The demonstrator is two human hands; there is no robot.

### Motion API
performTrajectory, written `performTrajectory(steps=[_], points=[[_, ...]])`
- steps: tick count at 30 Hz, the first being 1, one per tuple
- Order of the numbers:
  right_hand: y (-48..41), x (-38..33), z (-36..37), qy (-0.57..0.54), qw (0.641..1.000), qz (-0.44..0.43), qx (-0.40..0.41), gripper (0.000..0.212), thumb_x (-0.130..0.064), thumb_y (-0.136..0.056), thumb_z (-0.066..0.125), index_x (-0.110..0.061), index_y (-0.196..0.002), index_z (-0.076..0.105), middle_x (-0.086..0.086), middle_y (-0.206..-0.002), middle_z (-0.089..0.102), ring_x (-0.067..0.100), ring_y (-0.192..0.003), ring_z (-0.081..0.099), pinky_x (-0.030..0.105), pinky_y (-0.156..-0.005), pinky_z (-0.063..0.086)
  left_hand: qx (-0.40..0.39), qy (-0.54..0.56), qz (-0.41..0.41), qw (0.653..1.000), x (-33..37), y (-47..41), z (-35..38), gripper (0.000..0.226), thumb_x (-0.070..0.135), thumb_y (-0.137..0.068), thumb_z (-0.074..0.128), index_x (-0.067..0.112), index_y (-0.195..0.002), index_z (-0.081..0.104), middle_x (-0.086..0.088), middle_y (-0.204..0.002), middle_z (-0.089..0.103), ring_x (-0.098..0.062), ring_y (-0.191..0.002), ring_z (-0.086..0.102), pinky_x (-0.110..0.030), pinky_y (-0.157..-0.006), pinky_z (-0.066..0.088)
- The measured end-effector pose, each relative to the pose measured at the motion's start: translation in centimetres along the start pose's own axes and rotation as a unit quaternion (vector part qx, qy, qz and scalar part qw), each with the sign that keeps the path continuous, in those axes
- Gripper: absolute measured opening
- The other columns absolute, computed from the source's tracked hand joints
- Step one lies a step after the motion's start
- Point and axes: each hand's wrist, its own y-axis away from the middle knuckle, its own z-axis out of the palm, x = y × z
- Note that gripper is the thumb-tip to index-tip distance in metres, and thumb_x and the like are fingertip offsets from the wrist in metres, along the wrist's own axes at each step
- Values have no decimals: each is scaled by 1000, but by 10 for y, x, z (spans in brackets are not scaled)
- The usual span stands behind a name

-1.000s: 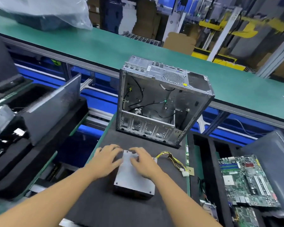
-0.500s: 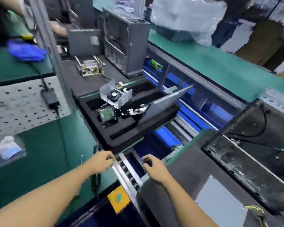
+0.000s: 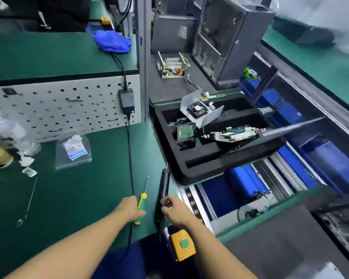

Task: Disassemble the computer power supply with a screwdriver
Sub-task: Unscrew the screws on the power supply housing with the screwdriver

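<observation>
At the very near right edge, only a pale grey corner of the power supply (image 3: 330,271) is seen on a dark mat (image 3: 270,248). It is judged to be that, since most of it is cut off. A second ago both hands were laid flat on top of it. Now it is touched by nobody, and the view has been turned to the left.

A little farther, a yellow box (image 3: 182,246) with a green button is seen. Just past it, two tools are lying on the green bench (image 3: 79,198). The handle of the green and yellow screwdriver (image 3: 143,199) is held by the left hand (image 3: 130,208), with the fingers curled round it. The black power screwdriver (image 3: 164,187) is grasped by the right hand (image 3: 174,211), with the fingertips bent against its body.

So a tool is being fetched. No screw is thought to be undone yet, and the tool must be carried back to the right.

Farther off, a black tray (image 3: 189,170) with circuit boards in it is seen. At the far end, an open metal box (image 3: 170,67) full of parts is left on another mat.
</observation>
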Motion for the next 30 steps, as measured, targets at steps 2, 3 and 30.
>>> performTrajectory(steps=[2, 3, 30], points=[[-8, -4, 12, -14, 1000, 1, -14, 18, -13, -93, 53, -16, -111, 55, 1, -97, 58, 17, -84, 54, 29, -82, 46, 13, 0, -17, 1000, 2, -7, 12, 46, 49, -86, 68, 10, -107, 55, -9, -118, 54, -25, -103, 59, -32, -83, 48], [-12, -5, 17, -20, 1000, 4, -21, 17, -12, -93, 53, -18, -108, 53, 3, -96, 59, 19, -84, 54, 31, -84, 47, 23, 5, -29, 999, 3, -10, 17, 50, 51, -87, 68, 10, -112, 55, -9, -120, 51, -25, -104, 60, -33, -83, 48], [149, 52, -137, -211, 957, -46, 194, 33, -41, -88, 66, -55, -118, 63, -24, -92, 70, -2, -71, 62, 13, -68, 47, -322, 557, 168, 747, 208, 53, 2, 28, 27, -92, 68, 6, -111, 68, -17, -94, 69, -26, -75, 66, -32, -52, 50]])
